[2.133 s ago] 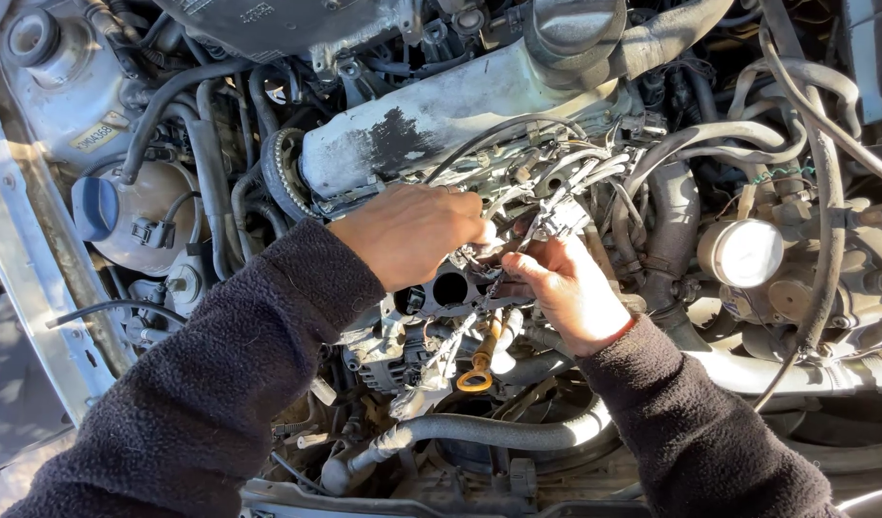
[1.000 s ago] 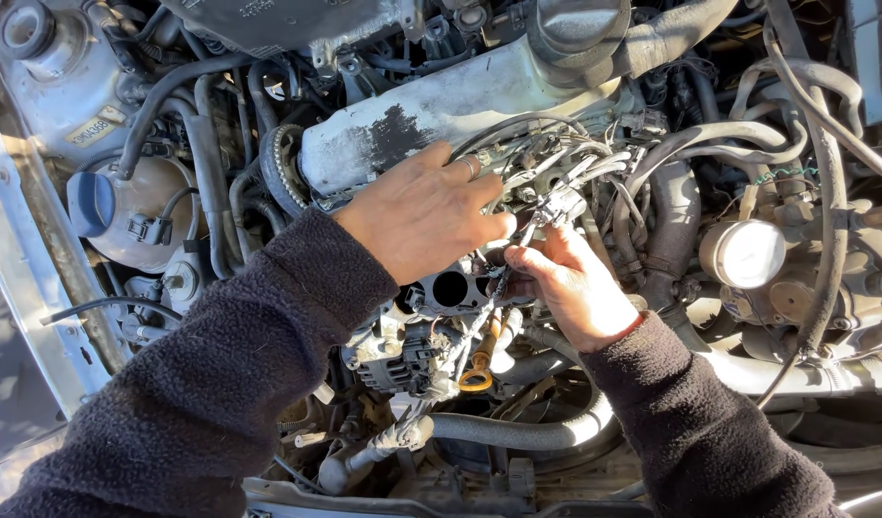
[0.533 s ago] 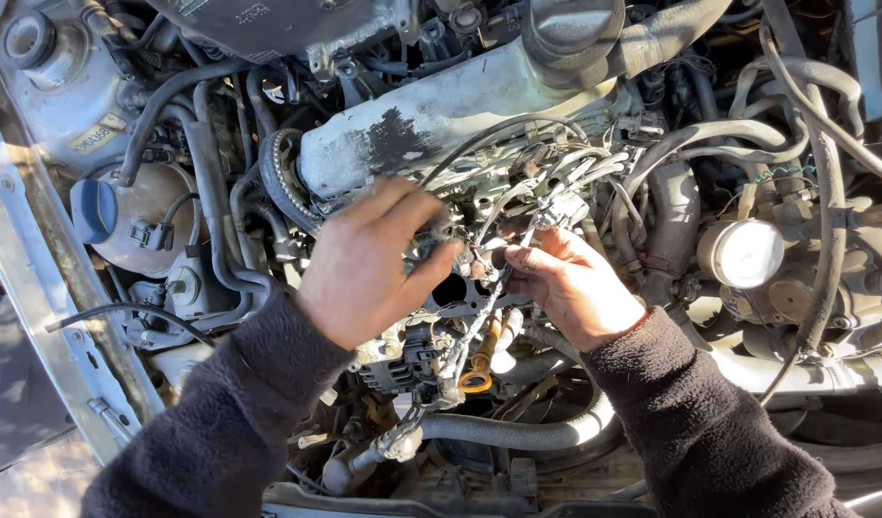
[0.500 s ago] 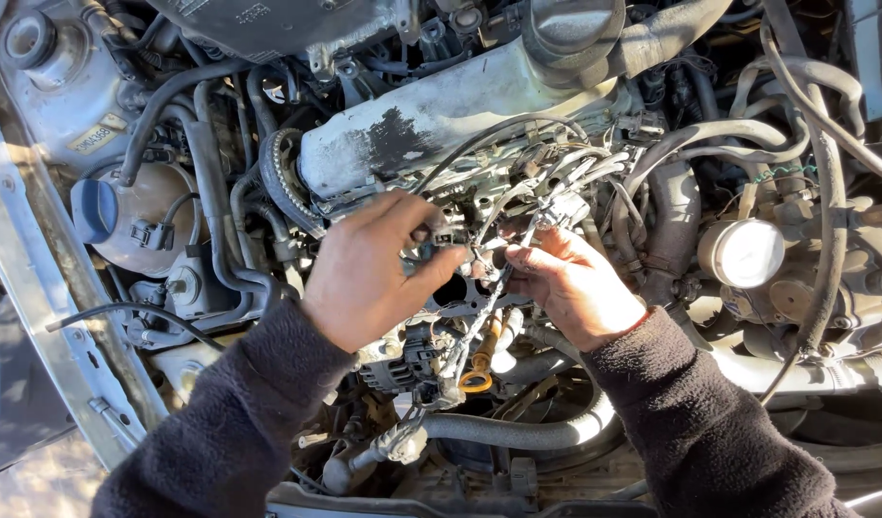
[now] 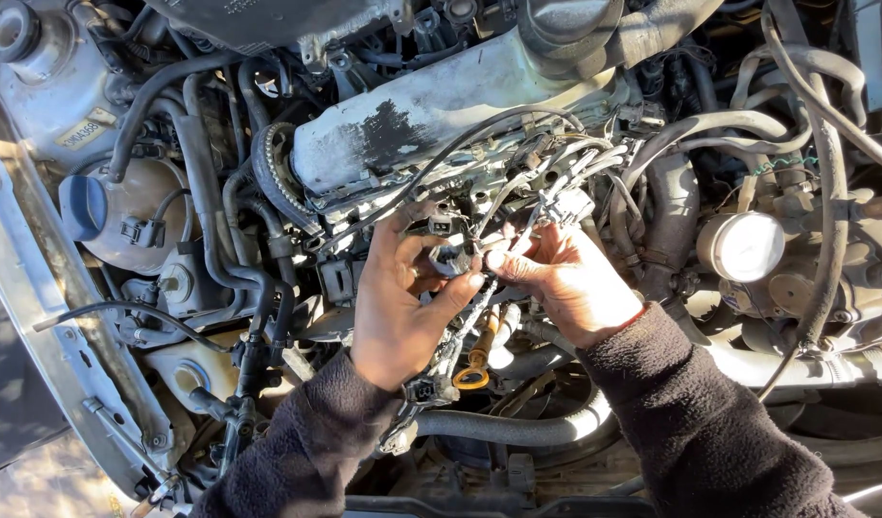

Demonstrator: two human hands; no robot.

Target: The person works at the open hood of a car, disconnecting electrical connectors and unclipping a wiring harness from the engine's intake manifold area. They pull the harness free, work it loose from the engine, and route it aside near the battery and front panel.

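1. Both hands meet over the engine — my left hand [image 5: 398, 307] curls around a small black connector [image 5: 450, 259], thumb and fingertips clamped on it.
2. My right hand [image 5: 570, 288] pinches the wiring harness [image 5: 517, 206] just beside that plug, fingers closed on the wires.
3. Lying between my fingertips, the connector is nearer my left palm; its wires run up and away toward the pale valve cover [image 5: 441, 105].
4. Below my wrists sits the yellow dipstick loop [image 5: 471, 376].
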